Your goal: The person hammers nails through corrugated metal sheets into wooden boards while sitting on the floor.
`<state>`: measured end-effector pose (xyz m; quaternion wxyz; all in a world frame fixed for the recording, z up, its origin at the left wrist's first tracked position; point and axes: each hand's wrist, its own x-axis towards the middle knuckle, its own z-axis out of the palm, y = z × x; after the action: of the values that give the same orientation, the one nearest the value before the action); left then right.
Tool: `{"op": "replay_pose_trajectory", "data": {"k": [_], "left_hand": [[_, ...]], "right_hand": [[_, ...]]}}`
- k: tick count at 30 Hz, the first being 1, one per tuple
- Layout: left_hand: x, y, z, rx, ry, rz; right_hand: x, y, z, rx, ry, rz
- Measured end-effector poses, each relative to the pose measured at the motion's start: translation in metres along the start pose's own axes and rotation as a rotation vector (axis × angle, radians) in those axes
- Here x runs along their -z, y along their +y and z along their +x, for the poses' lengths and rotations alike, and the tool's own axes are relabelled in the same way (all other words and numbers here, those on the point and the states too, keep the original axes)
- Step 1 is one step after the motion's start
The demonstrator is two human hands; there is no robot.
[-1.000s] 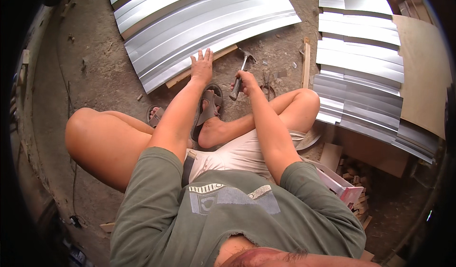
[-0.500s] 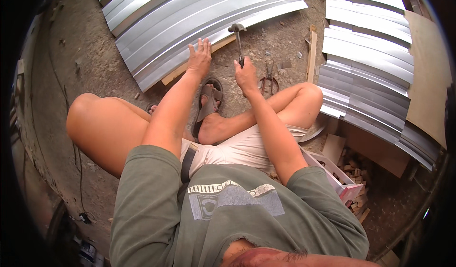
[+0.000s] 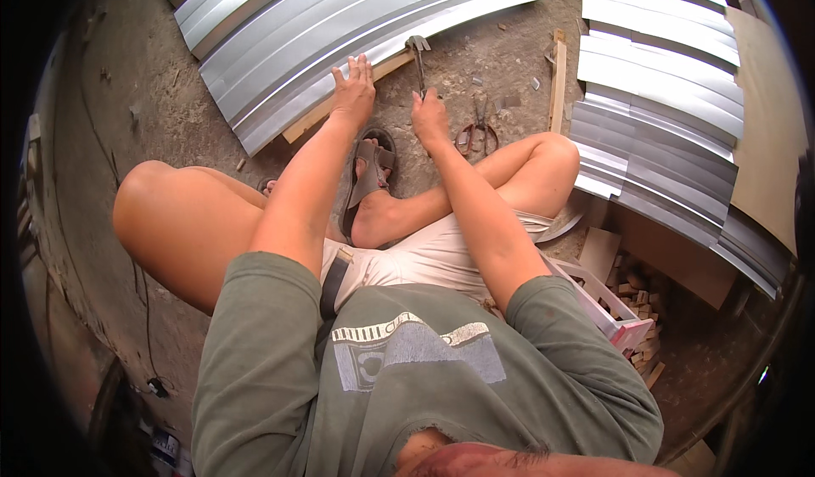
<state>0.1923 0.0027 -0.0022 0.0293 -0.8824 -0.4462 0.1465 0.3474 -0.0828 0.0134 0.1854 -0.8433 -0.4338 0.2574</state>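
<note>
We've got the hammer (image 3: 419,68) gripped in our right hand (image 3: 431,119), head up near the wood strip's (image 3: 392,65) end; can't tell if they touch; that strip pokes out from under the ribbed metal sheet (image 3: 340,40) ahead of us; our left hand (image 3: 352,91) is open on the sheet's near edge; red-handled snips (image 3: 478,135) lie just right of the hammer hand; more metal sheets (image 3: 666,78) farther right.
</note>
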Motion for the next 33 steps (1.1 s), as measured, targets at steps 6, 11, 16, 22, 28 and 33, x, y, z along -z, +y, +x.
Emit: {"op": "replay_pose_trajectory", "data": {"k": [6,11,16,22,28,33], "left_hand": [[0.0,0.0,-0.008,0.005,0.009,-0.009],[-0.003,-0.002,-0.002,0.017,-0.021,0.049],[0.004,0.005,0.0,0.01,-0.015,0.057],[-0.001,0.001,-0.002,0.016,0.009,0.004],[-0.005,-0.002,-0.002,0.039,0.002,-0.041],[0.008,-0.001,0.004,0.017,0.058,-0.071]], "right_hand": [[0.002,0.003,-0.01,0.063,-0.011,-0.032],[0.005,-0.012,-0.006,0.035,-0.014,-0.014],[0.01,-0.014,-0.01,0.052,-0.058,-0.085],[0.018,-0.03,-0.016,0.054,-0.105,-0.098],[0.023,-0.039,-0.014,0.109,-0.124,-0.133],[0.007,-0.005,-0.013,0.067,-0.13,-0.153]]}}
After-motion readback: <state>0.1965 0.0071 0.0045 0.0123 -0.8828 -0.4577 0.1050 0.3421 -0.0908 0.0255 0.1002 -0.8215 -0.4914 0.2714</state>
